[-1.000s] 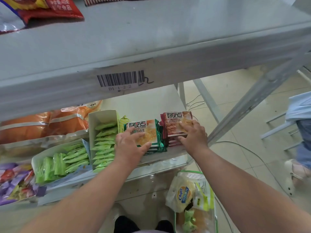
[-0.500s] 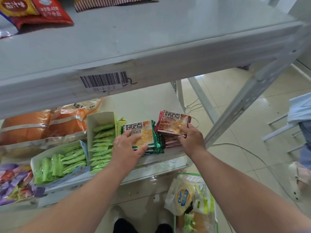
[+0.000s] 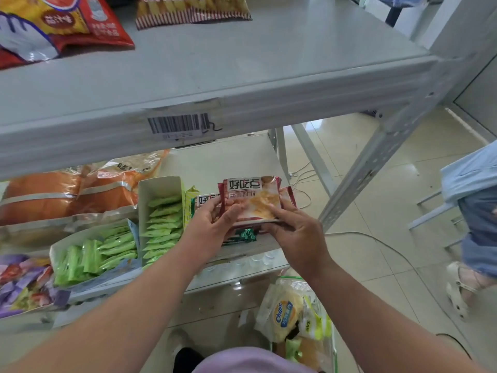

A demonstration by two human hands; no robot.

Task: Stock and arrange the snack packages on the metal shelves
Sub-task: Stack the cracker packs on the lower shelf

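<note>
Both hands hold one red snack packet (image 3: 252,197) lifted just above the right end of the lower metal shelf (image 3: 242,267), its printed face tilted up toward the camera. The left hand (image 3: 212,224) pinches the packet's left edge, thumb on the front and fingers curled behind; the right hand (image 3: 293,230) grips its lower right corner the same way, thumb across the face. Directly beneath and behind the held packet lies a stack of red packets (image 3: 289,196), only its right edge showing, and just to the left a green-edged packet stack (image 3: 242,235) peeks out under the left hand. Further left on the same shelf stand two open cartons of green sachets (image 3: 161,222), then orange bags (image 3: 67,195) toward the back and purple wrapped sweets (image 3: 21,281) at the far left. The upper shelf (image 3: 242,84) carries a barcode label (image 3: 178,123) on its front lip and red snack bags (image 3: 67,22) on top. A basket of snacks (image 3: 293,313) sits on the floor below the right forearm.
</note>
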